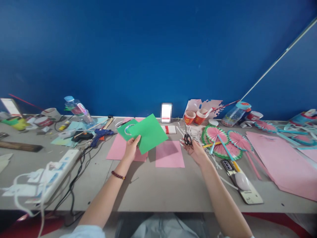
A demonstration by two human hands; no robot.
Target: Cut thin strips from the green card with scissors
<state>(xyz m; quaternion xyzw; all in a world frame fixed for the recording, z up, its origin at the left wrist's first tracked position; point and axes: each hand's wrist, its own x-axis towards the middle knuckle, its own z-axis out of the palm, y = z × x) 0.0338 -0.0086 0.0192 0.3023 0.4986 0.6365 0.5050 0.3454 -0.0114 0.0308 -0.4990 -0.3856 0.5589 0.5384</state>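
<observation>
My left hand [131, 147] pinches the lower edge of a green paper sheet [148, 133] and holds it tilted above the table. A second green sheet [125, 127] with a roll of tape on it lies just behind. My right hand [195, 150] grips black-handled scissors [187, 137], blades pointing away from me. Pink paper sheets [169, 154] lie flat on the grey table [158, 188] between and under both hands.
Pink-and-green paper fans [223, 140] and a phone [229, 164] lie right of my right hand, with large pink sheets [284, 165] beyond. Two red paper cups [194, 117] stand at the back. A blue glue gun [101, 135], cables and a power strip [55, 175] crowd the left.
</observation>
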